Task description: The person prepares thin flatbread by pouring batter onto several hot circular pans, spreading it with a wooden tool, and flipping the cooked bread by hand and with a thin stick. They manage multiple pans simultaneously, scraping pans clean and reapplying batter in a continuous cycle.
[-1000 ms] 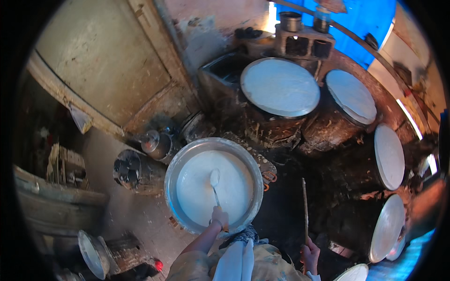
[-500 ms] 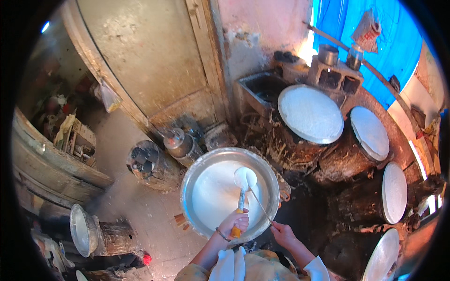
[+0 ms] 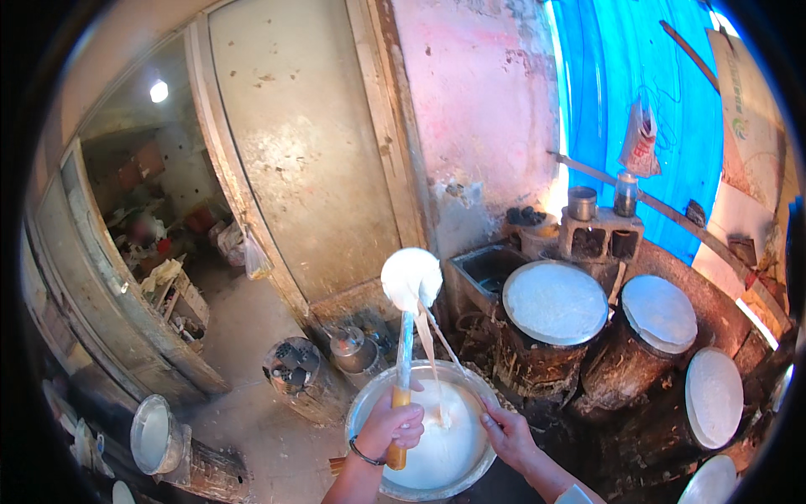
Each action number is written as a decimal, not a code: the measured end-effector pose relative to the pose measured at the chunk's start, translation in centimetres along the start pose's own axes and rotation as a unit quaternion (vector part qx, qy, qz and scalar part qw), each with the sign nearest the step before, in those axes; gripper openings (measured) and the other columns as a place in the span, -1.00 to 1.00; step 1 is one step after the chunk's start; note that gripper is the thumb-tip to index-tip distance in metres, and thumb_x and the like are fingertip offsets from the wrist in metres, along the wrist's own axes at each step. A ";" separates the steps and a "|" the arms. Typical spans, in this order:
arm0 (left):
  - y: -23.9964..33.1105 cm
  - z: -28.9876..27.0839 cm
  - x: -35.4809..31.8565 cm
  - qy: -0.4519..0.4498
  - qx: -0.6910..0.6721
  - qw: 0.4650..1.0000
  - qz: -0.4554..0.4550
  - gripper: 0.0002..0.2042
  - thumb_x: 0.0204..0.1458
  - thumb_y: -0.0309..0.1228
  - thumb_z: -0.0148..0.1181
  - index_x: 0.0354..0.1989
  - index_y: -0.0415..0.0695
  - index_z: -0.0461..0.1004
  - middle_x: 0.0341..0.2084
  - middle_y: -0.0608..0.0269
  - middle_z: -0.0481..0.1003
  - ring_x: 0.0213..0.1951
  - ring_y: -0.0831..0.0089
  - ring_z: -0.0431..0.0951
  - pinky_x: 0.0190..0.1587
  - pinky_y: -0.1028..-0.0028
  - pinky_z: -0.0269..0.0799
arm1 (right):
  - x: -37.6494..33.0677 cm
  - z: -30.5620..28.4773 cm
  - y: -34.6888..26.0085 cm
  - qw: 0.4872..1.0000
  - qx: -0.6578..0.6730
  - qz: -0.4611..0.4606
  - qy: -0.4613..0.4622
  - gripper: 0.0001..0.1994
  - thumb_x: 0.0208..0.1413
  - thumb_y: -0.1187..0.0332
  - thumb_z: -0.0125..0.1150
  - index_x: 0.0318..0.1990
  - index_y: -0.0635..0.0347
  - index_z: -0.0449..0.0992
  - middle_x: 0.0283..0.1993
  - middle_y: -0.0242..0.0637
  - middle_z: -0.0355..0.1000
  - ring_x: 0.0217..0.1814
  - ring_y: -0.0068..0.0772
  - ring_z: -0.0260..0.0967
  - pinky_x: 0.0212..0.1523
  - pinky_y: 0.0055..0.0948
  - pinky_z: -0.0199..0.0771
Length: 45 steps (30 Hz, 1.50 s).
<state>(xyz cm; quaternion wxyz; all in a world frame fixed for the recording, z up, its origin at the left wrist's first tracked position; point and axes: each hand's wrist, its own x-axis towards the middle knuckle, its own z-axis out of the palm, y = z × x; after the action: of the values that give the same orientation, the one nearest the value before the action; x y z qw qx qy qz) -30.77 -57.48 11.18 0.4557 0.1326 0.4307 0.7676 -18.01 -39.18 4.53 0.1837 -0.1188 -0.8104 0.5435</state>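
Note:
My left hand (image 3: 395, 427) is wrapped round the yellow grip of a long-handled ladle (image 3: 404, 353). The ladle's bowl is raised above a wide metal basin (image 3: 363, 412) and heaped with thick white batter (image 3: 411, 273). From the bowl a stretchy strand trails down into the white batter in the basin. My right hand (image 3: 509, 432) pinches the lower end of a thin stick (image 3: 453, 353), whose far end reaches the underside of the ladle's bowl; the batter hides its tip.
Several sooty drum stoves stand on the right, topped by round white-coated griddles (image 3: 555, 302). A bucket of dark briquettes (image 3: 297, 370) and a lidded pot (image 3: 349, 346) sit beyond the basin. At the lower left a pan (image 3: 154, 435) rests on a stump-like stand. A wooden door (image 3: 311, 151) rises behind.
The ladle has gone up from the basin, heaped with batter and trailing a strand. My right hand's stick has risen with it. The view has tilted upward.

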 end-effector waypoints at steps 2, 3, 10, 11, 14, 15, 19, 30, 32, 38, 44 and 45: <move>0.9 0.9 -0.5 0.019 0.051 0.998 0.034 -0.68 0.01 -0.57 -0.08 -0.05 -0.02 0.15 -0.76 0.42 0.11 -0.81 0.71 0.06 -0.79 0.66 -0.01 | 0.3 -0.3 -0.5 0.995 0.000 -0.091 0.039 -0.63 0.12 0.40 0.03 0.11 0.20 0.30 -0.50 -0.29 0.33 -0.46 -0.57 0.23 -0.37 -0.56 0.29; 1.1 0.7 -0.5 0.039 0.080 0.995 0.049 -0.66 -0.02 -0.59 -0.05 -0.05 -0.02 0.16 -0.76 0.41 0.13 -0.81 0.71 0.07 -0.79 0.65 0.00 | 0.3 -0.3 -0.7 0.991 0.004 -0.119 0.059 -0.63 0.11 0.43 0.03 0.09 0.23 0.31 -0.55 -0.26 0.28 -0.48 -0.56 0.22 -0.39 -0.56 0.29; -0.8 -6.6 0.5 0.002 -0.115 0.987 -0.110 -0.67 0.06 -0.53 -0.05 0.01 -0.01 0.15 -0.75 0.45 0.10 -0.79 0.74 0.11 -0.75 0.71 0.02 | -0.8 1.9 1.1 0.989 -0.003 -0.113 0.091 -0.64 0.08 0.47 0.05 0.07 0.28 0.32 -0.48 -0.26 0.38 -0.41 -0.60 0.29 -0.34 -0.56 0.32; -0.9 -7.4 0.5 -0.014 -0.230 0.962 -0.147 -0.67 0.06 -0.54 -0.06 0.01 -0.02 0.15 -0.75 0.46 0.10 -0.78 0.73 0.11 -0.75 0.71 0.01 | -0.6 2.2 1.8 0.993 0.003 -0.085 0.080 -0.63 0.08 0.46 0.05 0.07 0.28 0.32 -0.46 -0.26 0.39 -0.39 -0.61 0.29 -0.33 -0.56 0.32; -0.9 -8.7 -0.2 -0.031 -0.377 0.905 -0.197 -0.67 0.06 -0.56 -0.08 0.01 -0.04 0.15 -0.74 0.47 0.10 -0.78 0.72 0.10 -0.75 0.70 0.00 | -0.3 3.0 3.5 0.998 0.023 -0.010 0.058 -0.63 0.09 0.43 0.05 0.08 0.28 0.32 -0.40 -0.27 0.42 -0.34 -0.62 0.30 -0.29 -0.57 0.33; -0.6 -8.0 -0.9 -0.029 -0.297 0.937 -0.182 -0.66 0.06 -0.56 -0.08 0.02 -0.03 0.14 -0.74 0.47 0.10 -0.78 0.73 0.10 -0.76 0.70 0.00 | 0.0 3.0 4.0 0.998 0.028 0.011 0.059 -0.63 0.09 0.42 0.04 0.08 0.28 0.32 -0.38 -0.27 0.42 -0.33 -0.63 0.30 -0.28 -0.57 0.33; -2.0 -6.9 -2.0 0.044 0.028 0.987 -0.154 -0.65 0.05 -0.56 -0.09 0.03 -0.04 0.13 -0.76 0.47 0.09 -0.79 0.73 0.09 -0.75 0.68 0.01 | -0.1 2.1 6.1 0.995 0.026 -0.016 0.096 -0.63 0.07 0.42 0.09 0.05 0.30 0.34 -0.18 -0.12 0.47 -0.14 -0.47 0.40 -0.14 -0.49 0.37; -6.3 -0.4 6.7 -0.054 0.053 0.931 -0.358 -0.73 0.16 -0.49 -0.21 0.03 -0.06 0.24 -0.72 0.44 0.11 -0.78 0.74 0.07 -0.80 0.76 0.02 | -12.0 -3.3 10.6 0.966 -0.131 0.113 0.193 -0.66 -0.06 0.39 0.24 -0.05 0.06 0.49 -0.53 -0.21 0.40 -0.52 -0.34 0.36 -0.52 -0.43 0.37; -8.8 2.2 9.0 -0.092 0.094 0.908 -0.397 -0.73 0.15 -0.50 -0.19 0.01 0.05 0.26 -0.72 0.46 0.11 -0.78 0.76 0.06 -0.80 0.79 -0.03 | -15.4 -5.0 11.1 0.936 -0.151 0.130 0.289 -0.69 -0.09 0.42 0.27 -0.12 0.12 0.52 -0.50 -0.22 0.42 -0.52 -0.35 0.38 -0.52 -0.46 0.39; -13.9 20.0 10.9 -0.348 0.144 0.785 -0.492 -0.68 0.17 -0.31 -0.11 0.10 0.18 0.12 -0.65 0.46 0.12 -0.73 0.76 0.06 -0.73 0.79 0.00 | -25.3 -9.8 8.6 0.772 -0.255 0.144 0.564 -0.77 -0.15 0.49 0.29 -0.25 0.19 0.54 -0.53 -0.22 0.36 -0.55 -0.30 0.35 -0.55 -0.44 0.38; -23.7 34.6 6.4 -0.510 0.219 0.632 -0.541 -0.65 0.18 -0.31 -0.15 0.13 0.17 0.03 -0.64 0.34 0.13 -0.70 0.68 0.09 -0.65 0.71 0.07 | -34.6 -11.8 7.2 0.595 -0.247 0.163 0.747 -0.78 -0.17 0.60 0.25 -0.27 0.32 0.51 -0.61 -0.28 0.34 -0.62 -0.56 0.27 -0.57 -0.60 0.25; -26.4 36.0 6.0 -0.540 0.232 0.611 -0.530 -0.65 0.18 -0.27 -0.16 0.13 0.19 0.00 -0.63 0.34 0.14 -0.70 0.68 0.09 -0.64 0.71 0.09 | -36.0 -11.9 7.8 0.570 -0.224 0.172 0.772 -0.78 -0.16 0.60 0.24 -0.26 0.33 0.50 -0.60 -0.31 0.35 -0.60 -0.61 0.27 -0.56 -0.62 0.25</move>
<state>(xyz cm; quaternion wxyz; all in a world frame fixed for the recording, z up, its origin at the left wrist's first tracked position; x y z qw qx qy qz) 2.85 -27.47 10.81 0.8874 0.3728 0.2653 0.0559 19.62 -40.34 -4.68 0.6097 -0.6679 -0.4214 0.0678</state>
